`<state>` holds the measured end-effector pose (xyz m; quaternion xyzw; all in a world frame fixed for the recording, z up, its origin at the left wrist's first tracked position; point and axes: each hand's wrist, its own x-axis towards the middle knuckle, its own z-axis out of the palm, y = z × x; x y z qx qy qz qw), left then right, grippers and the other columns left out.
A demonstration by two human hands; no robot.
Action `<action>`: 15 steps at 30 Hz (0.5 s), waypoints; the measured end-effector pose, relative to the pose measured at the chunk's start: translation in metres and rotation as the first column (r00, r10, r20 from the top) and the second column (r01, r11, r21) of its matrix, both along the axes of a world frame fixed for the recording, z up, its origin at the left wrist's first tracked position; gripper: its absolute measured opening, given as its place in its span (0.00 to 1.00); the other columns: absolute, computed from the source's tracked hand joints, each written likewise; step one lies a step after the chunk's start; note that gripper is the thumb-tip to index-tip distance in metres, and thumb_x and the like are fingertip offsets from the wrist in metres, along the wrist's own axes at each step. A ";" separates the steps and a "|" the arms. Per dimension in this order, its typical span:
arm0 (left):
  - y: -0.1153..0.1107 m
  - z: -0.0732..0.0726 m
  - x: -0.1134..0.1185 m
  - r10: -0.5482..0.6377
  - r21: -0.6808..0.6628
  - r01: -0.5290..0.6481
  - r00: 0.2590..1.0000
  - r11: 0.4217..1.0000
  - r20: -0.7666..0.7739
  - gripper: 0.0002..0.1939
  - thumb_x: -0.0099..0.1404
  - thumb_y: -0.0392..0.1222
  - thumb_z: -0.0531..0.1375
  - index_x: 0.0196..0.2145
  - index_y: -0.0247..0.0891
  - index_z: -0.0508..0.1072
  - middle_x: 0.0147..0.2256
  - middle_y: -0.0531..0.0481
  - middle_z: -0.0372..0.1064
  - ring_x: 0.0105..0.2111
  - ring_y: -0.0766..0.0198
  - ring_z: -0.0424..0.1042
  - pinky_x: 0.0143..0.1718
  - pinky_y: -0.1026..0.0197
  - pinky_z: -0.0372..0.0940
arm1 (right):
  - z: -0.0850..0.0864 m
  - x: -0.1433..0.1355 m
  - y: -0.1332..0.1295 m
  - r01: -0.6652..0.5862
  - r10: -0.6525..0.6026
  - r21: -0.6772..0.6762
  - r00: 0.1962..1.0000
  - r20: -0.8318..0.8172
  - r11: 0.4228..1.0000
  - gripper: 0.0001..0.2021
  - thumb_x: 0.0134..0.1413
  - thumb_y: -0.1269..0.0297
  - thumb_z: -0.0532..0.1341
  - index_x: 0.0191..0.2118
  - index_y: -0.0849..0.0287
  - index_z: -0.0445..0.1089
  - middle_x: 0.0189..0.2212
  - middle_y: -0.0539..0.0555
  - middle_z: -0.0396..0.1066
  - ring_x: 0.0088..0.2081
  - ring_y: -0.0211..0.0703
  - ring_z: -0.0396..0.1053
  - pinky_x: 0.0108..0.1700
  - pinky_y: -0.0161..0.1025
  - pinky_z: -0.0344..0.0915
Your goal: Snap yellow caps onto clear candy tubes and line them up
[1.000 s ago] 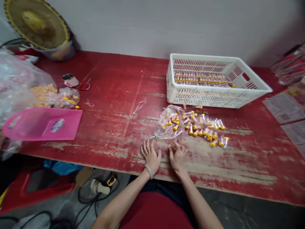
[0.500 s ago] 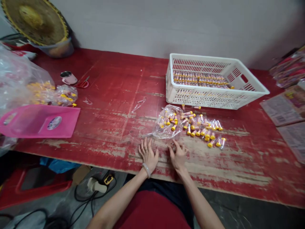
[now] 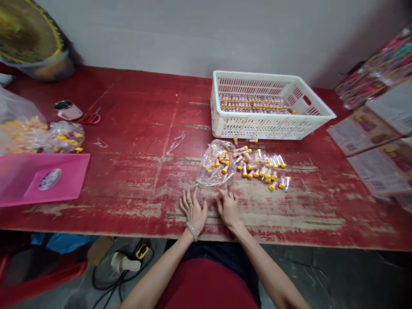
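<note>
My left hand (image 3: 195, 210), with a pale bangle at the wrist, lies on the worn red table (image 3: 128, 171), fingers spread and holding nothing. To its right my right hand (image 3: 228, 208) rests on the table, fingers apart and slightly bent, with nothing visible in it. Just beyond both hands is a clear plastic bag (image 3: 210, 174) with small yellow-capped pink tubes in it. Several loose tubes (image 3: 264, 171) lie to the right of the bag. Behind them stands a white crate (image 3: 267, 126) with rows of similar tubes inside.
At the left are a pink tray (image 3: 71, 184), bags of yellow caps (image 3: 24, 133), a pink cup (image 3: 69, 111) and red scissors (image 3: 93, 118). Printed boxes (image 3: 376, 167) stand at the right. A straw hat (image 3: 28, 34) sits at the back left.
The view has swung to the right, so the table things appear further left and more of the boxes shows. My right hand's fingers have shifted slightly; both hands remain on the table.
</note>
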<state>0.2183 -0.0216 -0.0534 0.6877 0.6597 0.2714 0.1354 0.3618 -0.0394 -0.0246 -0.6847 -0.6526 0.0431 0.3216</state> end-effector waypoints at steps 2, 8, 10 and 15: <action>0.001 -0.001 0.000 0.004 0.015 -0.004 1.000 1.000 -0.007 0.32 0.62 0.44 0.57 0.62 0.35 0.57 0.66 0.36 0.45 0.67 0.46 0.39 0.64 0.37 0.38 | -0.005 -0.002 -0.002 -0.007 0.007 -0.016 0.999 0.053 1.000 0.13 0.63 0.64 0.55 0.51 0.57 0.66 0.38 0.57 0.74 0.41 0.49 0.65 0.48 0.47 0.54; 0.001 0.000 0.001 -0.006 0.008 0.006 1.000 1.000 -0.016 0.31 0.62 0.43 0.57 0.62 0.35 0.57 0.66 0.36 0.45 0.67 0.47 0.40 0.64 0.39 0.39 | -0.007 0.000 0.000 0.014 -0.044 -0.109 0.959 -0.279 0.994 0.10 0.61 0.60 0.56 0.44 0.58 0.66 0.34 0.56 0.72 0.38 0.48 0.66 0.43 0.45 0.59; 0.001 0.001 0.000 -0.027 -0.010 0.027 1.000 1.000 -0.005 0.31 0.62 0.43 0.57 0.62 0.36 0.57 0.66 0.37 0.44 0.67 0.48 0.40 0.65 0.40 0.39 | -0.003 0.005 0.005 0.060 -0.137 -0.155 0.822 -0.552 0.986 0.11 0.58 0.55 0.58 0.40 0.57 0.64 0.29 0.52 0.70 0.32 0.44 0.66 0.36 0.40 0.62; 0.001 0.002 -0.001 -0.029 -0.031 0.029 0.999 0.999 0.023 0.32 0.62 0.43 0.57 0.62 0.37 0.55 0.67 0.37 0.43 0.67 0.49 0.42 0.64 0.40 0.41 | 0.014 0.014 0.012 0.163 -0.242 -0.180 0.676 -0.696 0.970 0.15 0.52 0.52 0.62 0.27 0.55 0.59 0.18 0.43 0.58 0.21 0.36 0.58 0.26 0.34 0.57</action>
